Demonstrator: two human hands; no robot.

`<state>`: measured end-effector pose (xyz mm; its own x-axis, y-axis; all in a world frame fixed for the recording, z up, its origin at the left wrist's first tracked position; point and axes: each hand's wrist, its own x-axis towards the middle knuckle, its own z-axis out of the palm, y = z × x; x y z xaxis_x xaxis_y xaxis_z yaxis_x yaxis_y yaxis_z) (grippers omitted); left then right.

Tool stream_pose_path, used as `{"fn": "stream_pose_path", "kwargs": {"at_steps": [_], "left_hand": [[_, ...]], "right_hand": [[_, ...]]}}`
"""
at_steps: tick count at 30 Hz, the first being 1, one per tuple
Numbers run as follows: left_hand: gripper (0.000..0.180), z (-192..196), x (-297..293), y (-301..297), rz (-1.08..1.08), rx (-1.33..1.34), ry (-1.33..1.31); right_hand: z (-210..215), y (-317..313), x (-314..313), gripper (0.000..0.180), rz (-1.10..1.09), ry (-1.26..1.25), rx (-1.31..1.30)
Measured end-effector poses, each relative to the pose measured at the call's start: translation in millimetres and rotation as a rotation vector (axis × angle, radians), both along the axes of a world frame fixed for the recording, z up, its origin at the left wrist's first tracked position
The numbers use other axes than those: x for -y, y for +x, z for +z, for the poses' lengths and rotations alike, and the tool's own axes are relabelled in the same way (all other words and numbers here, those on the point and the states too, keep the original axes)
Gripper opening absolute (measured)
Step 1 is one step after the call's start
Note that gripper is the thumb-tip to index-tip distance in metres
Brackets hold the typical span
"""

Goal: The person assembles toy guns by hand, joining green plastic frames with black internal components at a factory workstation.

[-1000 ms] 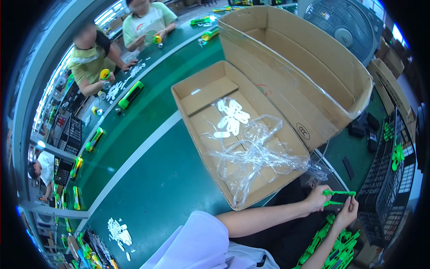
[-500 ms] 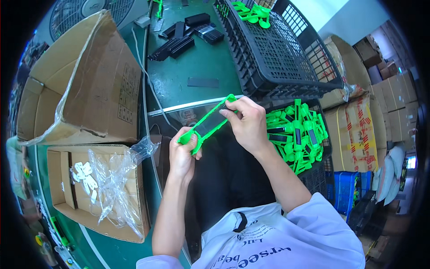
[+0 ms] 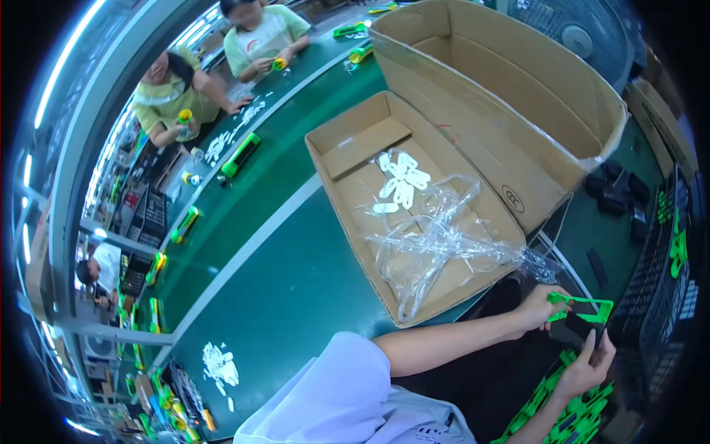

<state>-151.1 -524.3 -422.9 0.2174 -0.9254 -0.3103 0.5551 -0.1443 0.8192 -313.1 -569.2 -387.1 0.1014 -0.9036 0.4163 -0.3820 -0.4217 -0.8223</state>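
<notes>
While the left hand (image 3: 538,308) grips a green frame (image 3: 597,318) at the right of my view, the right hand (image 3: 590,364) pinches a black strip (image 3: 581,325) at the frame's lower edge; I judge the strip unseated, this piece unfinished, and can't tell how much of the green heap (image 3: 589,403), lower right, is done

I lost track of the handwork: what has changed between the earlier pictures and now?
The right hand has shifted from the end of the green plastic frame to a black rectangular piece, now pinched at the frame's near side. The camera view swung right, then back left. The left hand still grips the frame's other end; the white pieces remain in the shallow cardboard box.
</notes>
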Motion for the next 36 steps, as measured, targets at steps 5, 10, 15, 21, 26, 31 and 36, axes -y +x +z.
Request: {"fn": "stream_pose_path", "kwargs": {"at_steps": [5,10,15,21,26,31,36], "left_hand": [[0.015,-13,-12,-2,0.025,-0.030,0.006],[0.014,-10,-2,-17,-0.103,-0.027,0.004],[0.011,-15,1,-14,0.006,0.074,-0.071],[0.022,-16,-3,-15,0.177,0.375,-0.143],[0.034,-11,-5,-13,0.302,0.632,-0.245],[0.024,-11,-1,-13,0.202,0.386,-0.239],[0.015,-11,0,-15,0.071,0.016,-0.200]], "right_hand": [[-9,-2,1,0.014,0.171,0.163,0.099],[-28,-21,36,0.012,0.151,0.196,0.079],[-41,-21,48,0.016,0.094,0.249,0.030],[-38,-8,43,0.017,0.032,0.318,0.024],[-41,-6,40,0.019,-0.009,0.418,0.111],[-36,-16,48,0.021,-0.079,0.449,0.096],[-45,-28,53,0.020,-0.037,0.463,0.151]]}}
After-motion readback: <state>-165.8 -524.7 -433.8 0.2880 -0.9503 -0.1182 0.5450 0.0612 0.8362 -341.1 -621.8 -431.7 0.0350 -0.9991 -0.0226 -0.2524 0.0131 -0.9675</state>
